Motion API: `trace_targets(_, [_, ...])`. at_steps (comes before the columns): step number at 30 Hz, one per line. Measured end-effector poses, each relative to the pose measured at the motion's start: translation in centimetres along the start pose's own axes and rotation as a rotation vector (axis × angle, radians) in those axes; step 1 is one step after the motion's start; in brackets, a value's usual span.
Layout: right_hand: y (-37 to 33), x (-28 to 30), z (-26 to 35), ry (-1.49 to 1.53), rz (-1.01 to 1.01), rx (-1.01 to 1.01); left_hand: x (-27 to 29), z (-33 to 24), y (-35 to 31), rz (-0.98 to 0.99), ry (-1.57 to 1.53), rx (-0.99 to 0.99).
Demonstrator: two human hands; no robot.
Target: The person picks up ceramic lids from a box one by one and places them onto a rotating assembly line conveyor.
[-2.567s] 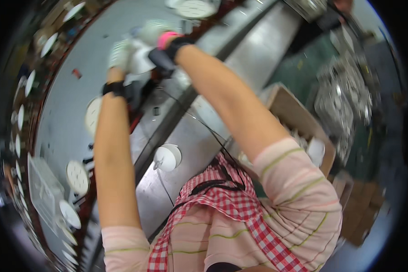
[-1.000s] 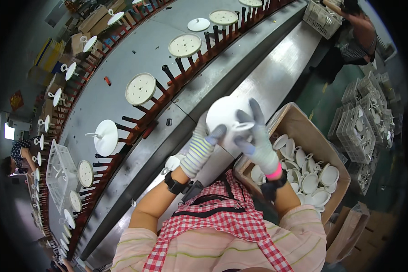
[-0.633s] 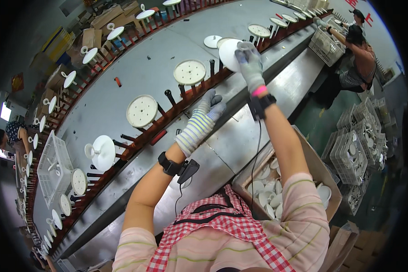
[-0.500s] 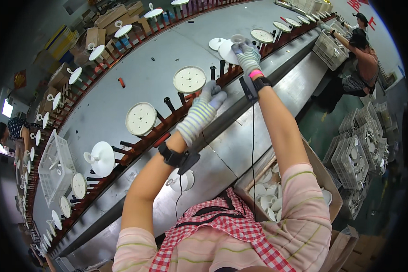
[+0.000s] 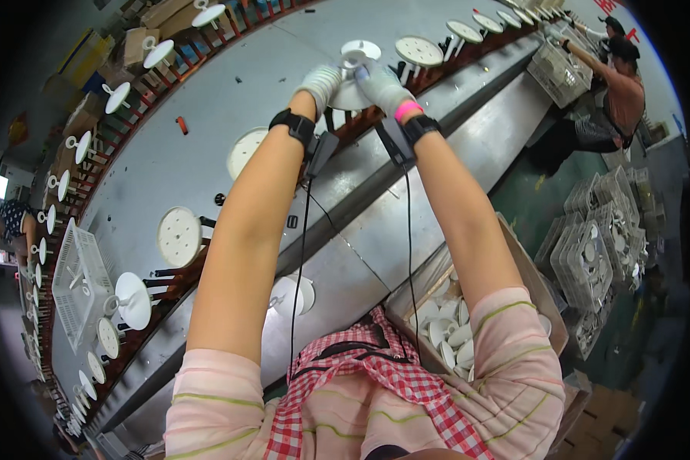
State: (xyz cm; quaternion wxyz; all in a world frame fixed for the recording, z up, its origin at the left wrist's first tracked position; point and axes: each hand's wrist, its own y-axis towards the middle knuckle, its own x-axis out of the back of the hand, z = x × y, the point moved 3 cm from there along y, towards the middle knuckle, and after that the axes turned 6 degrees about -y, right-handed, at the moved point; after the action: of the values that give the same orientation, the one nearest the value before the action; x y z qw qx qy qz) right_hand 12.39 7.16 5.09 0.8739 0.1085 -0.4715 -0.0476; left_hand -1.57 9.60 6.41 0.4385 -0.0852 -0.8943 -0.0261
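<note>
A white round disc with a ring-shaped handle [image 5: 351, 98] is between my two gloved hands, over the rail of dark pegs. My right hand [image 5: 386, 86], in a striped glove with a pink band at the wrist, grips its right side, thumb near the ring. Closed at its left side is my left hand [image 5: 321, 83], its fingertips partly hidden. Just behind lies another white disc [image 5: 366, 47]. Perforated cream discs stand on pegs along the rail, one [image 5: 418, 51] to the right, another [image 5: 247, 151] partly behind my left forearm and a third [image 5: 179, 236] farther left.
A metal ledge [image 5: 353, 238] runs along the rail, with white ringed parts [image 5: 293, 295] on it. A cardboard box [image 5: 406, 307] of white pieces stands by my right side. A white crate [image 5: 84, 276] is at left. Co-workers [image 5: 621, 100] and stacked crates [image 5: 590, 253] are at right.
My left hand has moved up and right to meet the ringed disc. My right hand has shifted left with that disc. The discs on the rail have moved toward the lower left.
</note>
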Motion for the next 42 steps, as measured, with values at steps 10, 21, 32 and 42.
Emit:
trace_targets(10, [5.3,3.7,-6.9,-0.215,0.083,0.361,-6.3,-5.3,2.7,-0.385,0.293,-0.005])
trace_targets(21, [-31.3,11.5,-41.9,0.949,-0.191,-0.048,-24.8,-7.3,-5.1,-0.413,-0.314,0.133])
trace_targets(32, [-53.3,-3.6,-86.5,-0.272,0.013,-0.897,-33.8,-5.7,-13.3,-0.681,0.177,0.248])
trace_targets(42, [-55.6,-8.8,-89.4,0.236,0.205,-0.782,-29.4,3.4,-19.1,-0.829,0.004,0.411])
